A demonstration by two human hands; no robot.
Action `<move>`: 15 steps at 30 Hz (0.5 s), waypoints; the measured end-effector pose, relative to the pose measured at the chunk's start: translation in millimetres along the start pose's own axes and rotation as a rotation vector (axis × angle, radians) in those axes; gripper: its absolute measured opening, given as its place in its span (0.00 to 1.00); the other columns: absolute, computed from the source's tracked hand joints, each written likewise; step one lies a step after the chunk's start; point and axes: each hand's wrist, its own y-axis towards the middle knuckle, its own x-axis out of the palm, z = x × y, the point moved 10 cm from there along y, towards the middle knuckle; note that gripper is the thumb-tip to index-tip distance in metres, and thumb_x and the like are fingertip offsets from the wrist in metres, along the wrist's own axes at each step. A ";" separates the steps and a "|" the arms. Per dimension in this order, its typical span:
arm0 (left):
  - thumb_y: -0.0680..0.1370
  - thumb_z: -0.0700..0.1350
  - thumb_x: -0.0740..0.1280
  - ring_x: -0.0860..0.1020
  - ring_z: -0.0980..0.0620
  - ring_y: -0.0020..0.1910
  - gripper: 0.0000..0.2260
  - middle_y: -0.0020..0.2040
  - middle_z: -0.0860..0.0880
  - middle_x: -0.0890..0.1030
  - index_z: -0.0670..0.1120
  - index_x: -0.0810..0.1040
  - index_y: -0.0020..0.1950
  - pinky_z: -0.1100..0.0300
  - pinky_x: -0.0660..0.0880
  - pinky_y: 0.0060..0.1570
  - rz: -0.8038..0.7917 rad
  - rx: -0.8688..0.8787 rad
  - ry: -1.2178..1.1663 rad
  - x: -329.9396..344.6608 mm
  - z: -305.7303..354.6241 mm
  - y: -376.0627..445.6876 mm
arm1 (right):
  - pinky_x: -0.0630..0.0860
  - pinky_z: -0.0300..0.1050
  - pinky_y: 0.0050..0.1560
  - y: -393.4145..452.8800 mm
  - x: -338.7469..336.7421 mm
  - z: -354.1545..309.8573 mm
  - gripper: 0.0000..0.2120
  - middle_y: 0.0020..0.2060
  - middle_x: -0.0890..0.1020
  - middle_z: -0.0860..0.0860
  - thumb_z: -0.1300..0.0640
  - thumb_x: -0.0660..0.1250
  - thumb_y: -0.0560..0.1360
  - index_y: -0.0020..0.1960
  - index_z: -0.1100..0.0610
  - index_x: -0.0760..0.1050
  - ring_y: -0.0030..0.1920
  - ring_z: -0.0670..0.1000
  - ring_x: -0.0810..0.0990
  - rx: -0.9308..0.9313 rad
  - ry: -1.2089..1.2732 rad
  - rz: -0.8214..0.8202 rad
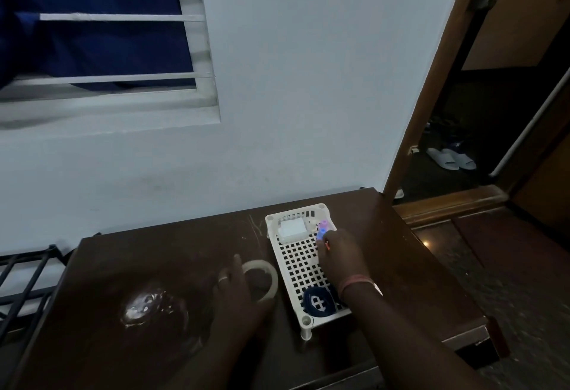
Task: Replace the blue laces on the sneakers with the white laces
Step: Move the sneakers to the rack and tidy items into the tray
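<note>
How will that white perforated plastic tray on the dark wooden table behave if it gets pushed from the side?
The white perforated plastic tray looks light and stiff, so it would likely slide. It stands on short legs, so it might catch and tip rather than glide smoothly. The small items at its far end, such as the white box, would probably shift or spill.

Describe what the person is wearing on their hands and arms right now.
Both forearms are bare, with no sleeves in view. The left hand has a light-coloured ring on one finger. The right hand has a pinkish-red band around the wrist, with a small white patch at its edge. No gloves on either hand.
</note>
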 end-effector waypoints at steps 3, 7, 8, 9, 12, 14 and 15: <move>0.65 0.60 0.78 0.63 0.43 0.74 0.53 0.74 0.41 0.66 0.45 0.52 0.81 0.49 0.61 0.71 0.136 0.144 -0.038 -17.1 39.2 10.2 | 0.77 0.42 0.52 -4.8 3.5 -32.3 0.14 0.46 0.83 0.49 0.46 0.65 0.78 0.52 0.54 0.82 0.45 0.45 0.79 -0.069 0.235 -0.062; 0.64 0.62 0.75 0.67 0.49 0.71 0.54 0.70 0.50 0.74 0.46 0.51 0.81 0.57 0.56 0.69 0.086 0.272 -0.014 -2.5 88.4 20.1 | 0.77 0.45 0.53 -6.9 8.4 -39.5 0.15 0.46 0.83 0.51 0.46 0.67 0.76 0.53 0.56 0.83 0.48 0.49 0.80 -0.051 0.304 -0.105; 0.63 0.64 0.74 0.69 0.50 0.69 0.55 0.68 0.50 0.75 0.47 0.50 0.81 0.58 0.56 0.67 0.069 0.267 -0.013 3.2 93.6 21.4 | 0.77 0.45 0.53 -5.0 9.3 -33.4 0.14 0.47 0.83 0.50 0.47 0.66 0.75 0.53 0.55 0.83 0.49 0.49 0.81 -0.035 0.281 -0.095; 0.62 0.66 0.73 0.70 0.49 0.68 0.55 0.68 0.50 0.75 0.48 0.49 0.81 0.58 0.57 0.66 0.050 0.254 0.005 11.4 95.6 23.6 | 0.77 0.44 0.54 -3.0 9.0 -24.7 0.13 0.49 0.82 0.49 0.48 0.66 0.75 0.54 0.53 0.84 0.50 0.49 0.81 -0.005 0.254 -0.083; 0.61 0.68 0.69 0.67 0.48 0.67 0.56 0.68 0.50 0.72 0.51 0.45 0.81 0.54 0.61 0.66 -0.030 0.226 0.089 36.7 96.6 25.8 | 0.78 0.46 0.55 0.6 14.9 -0.3 0.11 0.50 0.80 0.50 0.51 0.69 0.74 0.52 0.53 0.84 0.49 0.49 0.80 0.091 0.157 -0.120; 0.62 0.67 0.69 0.66 0.49 0.67 0.55 0.69 0.50 0.71 0.52 0.43 0.80 0.51 0.62 0.67 -0.061 0.227 0.123 48.9 96.3 29.2 | 0.79 0.48 0.51 1.7 24.6 6.1 0.09 0.45 0.83 0.52 0.53 0.68 0.73 0.48 0.55 0.85 0.46 0.50 0.81 0.108 0.063 -0.169; 0.63 0.67 0.69 0.65 0.49 0.68 0.55 0.69 0.51 0.71 0.52 0.43 0.80 0.50 0.62 0.68 -0.066 0.236 0.132 51.8 97.8 30.6 | 0.79 0.47 0.51 2.6 27.2 8.5 0.09 0.45 0.83 0.53 0.54 0.68 0.73 0.47 0.56 0.84 0.45 0.50 0.81 0.124 0.033 -0.163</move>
